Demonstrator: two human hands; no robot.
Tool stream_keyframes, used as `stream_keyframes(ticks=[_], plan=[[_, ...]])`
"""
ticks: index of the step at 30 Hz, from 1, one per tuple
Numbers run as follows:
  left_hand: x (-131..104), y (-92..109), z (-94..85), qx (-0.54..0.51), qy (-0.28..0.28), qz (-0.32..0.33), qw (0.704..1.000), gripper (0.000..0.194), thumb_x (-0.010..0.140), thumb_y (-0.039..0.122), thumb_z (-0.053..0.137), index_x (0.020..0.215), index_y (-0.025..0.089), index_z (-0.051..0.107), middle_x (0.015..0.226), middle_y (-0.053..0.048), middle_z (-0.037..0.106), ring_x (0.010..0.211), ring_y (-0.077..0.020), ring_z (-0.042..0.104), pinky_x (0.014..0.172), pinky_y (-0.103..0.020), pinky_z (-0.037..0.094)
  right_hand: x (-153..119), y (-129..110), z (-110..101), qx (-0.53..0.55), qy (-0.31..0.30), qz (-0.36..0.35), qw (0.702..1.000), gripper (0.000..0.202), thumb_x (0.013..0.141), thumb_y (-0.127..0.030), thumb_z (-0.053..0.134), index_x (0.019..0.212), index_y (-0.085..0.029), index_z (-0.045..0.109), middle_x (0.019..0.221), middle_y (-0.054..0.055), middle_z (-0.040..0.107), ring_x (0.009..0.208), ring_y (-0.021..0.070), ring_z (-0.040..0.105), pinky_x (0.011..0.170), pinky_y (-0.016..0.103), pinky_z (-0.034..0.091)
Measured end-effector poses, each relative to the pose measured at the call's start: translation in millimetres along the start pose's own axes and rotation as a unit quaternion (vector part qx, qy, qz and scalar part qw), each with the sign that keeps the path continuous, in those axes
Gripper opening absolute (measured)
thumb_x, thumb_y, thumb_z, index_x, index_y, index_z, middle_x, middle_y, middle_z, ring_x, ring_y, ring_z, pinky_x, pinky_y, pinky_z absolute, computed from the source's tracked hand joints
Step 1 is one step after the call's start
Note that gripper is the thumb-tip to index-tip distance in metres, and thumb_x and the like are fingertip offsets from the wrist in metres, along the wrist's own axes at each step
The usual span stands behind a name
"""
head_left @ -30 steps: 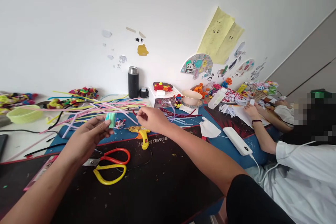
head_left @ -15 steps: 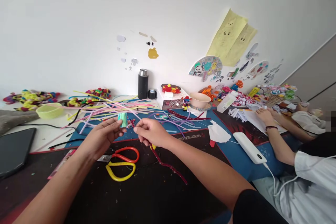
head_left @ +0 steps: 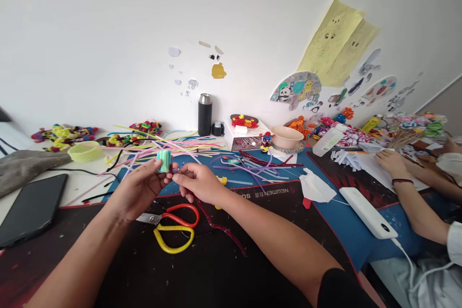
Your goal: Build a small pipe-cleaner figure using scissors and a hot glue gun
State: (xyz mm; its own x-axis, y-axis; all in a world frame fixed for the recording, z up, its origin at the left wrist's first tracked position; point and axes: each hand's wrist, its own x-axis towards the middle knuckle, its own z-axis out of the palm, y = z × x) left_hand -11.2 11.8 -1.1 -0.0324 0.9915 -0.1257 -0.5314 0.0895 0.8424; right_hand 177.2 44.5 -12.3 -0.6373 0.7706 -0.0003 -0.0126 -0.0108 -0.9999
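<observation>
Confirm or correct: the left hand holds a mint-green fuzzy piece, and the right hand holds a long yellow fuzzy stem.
Wrong colour: the long fuzzy stem in the right hand is dark red, as the head view shows. The left hand holds the mint-green fuzzy piece.

The maroon strip (head_left: 226, 230) looks fuzzy, the scissor handles (head_left: 173, 251) glossy

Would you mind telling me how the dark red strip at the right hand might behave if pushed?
The dark red strip probably bends easily, being thin and kinked. It may be stiff enough to hold those kinks. Its fuzzy-looking surface suggests little slipping.
</observation>
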Motion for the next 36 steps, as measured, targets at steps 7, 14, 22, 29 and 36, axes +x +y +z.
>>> stream_keyframes(ticks=[7, 14, 22, 29, 36], plan=[[0, -2, 0.2, 0.035, 0.002, 0.011, 0.999, 0.026, 0.075, 0.034, 0.096, 0.087, 0.014, 0.084, 0.085, -0.010, 0.083, 0.068, -0.0175, 0.071, 0.067, -0.027, 0.063, -4, 11, 3, 0.019, 0.027, -0.025, 0.999, 0.038, 0.092, -0.057, 0.077, 0.093, -0.023, 0.060, 0.059, -0.008, 0.058, 0.044, 0.0096, 0.048, 0.046, 0.024, 0.034], [-2, -10, 0.7, 0.078, -0.007, 0.014, 0.997, 0.029, 0.077, 0.036, 0.098, 0.092, 0.016, 0.084, 0.089, -0.009, 0.083, 0.073, -0.0176, 0.071, 0.070, -0.026, 0.061, -3, 14, -16, 0.083, 0.110, -0.035, 0.990, 0.044, 0.085, -0.060, 0.084, 0.098, -0.024, 0.062, 0.064, -0.007, 0.054, 0.053, 0.0112, 0.047, 0.048, 0.024, 0.031], [-7, -14, 16.7, 0.189, -0.036, -0.001, 0.981, 0.040, 0.069, 0.052, 0.101, 0.088, 0.020, 0.085, 0.080, -0.006, 0.078, 0.068, -0.0179, 0.068, 0.063, -0.025, 0.059, 1, 15, -19, 0.104, 0.127, -0.029, 0.986, 0.052, 0.079, -0.063, 0.089, 0.101, -0.022, 0.065, 0.073, -0.004, 0.061, 0.052, 0.0086, 0.040, 0.046, 0.025, 0.031], [-8, -15, 17.1, 0.198, -0.041, -0.011, 0.979, 0.042, 0.065, 0.055, 0.102, 0.083, 0.020, 0.085, 0.074, -0.006, 0.074, 0.066, -0.0201, 0.069, 0.060, -0.027, 0.059, -3, 10, -16, 0.117, 0.099, -0.016, 0.988, 0.050, 0.077, -0.056, 0.092, 0.103, -0.021, 0.067, 0.069, -0.005, 0.059, 0.053, 0.0091, 0.040, 0.047, 0.025, 0.028], [-7, -18, 10.1, 0.211, -0.049, 0.008, 0.976, 0.042, 0.074, 0.058, 0.096, 0.091, 0.022, 0.085, 0.080, -0.004, 0.075, 0.071, -0.0196, 0.068, 0.067, -0.028, 0.058, -4, 8, -18, 0.136, 0.087, -0.023, 0.987, 0.054, 0.075, -0.056, 0.093, 0.106, -0.021, 0.066, 0.071, -0.005, 0.064, 0.051, 0.0078, 0.039, 0.046, 0.024, 0.026]])
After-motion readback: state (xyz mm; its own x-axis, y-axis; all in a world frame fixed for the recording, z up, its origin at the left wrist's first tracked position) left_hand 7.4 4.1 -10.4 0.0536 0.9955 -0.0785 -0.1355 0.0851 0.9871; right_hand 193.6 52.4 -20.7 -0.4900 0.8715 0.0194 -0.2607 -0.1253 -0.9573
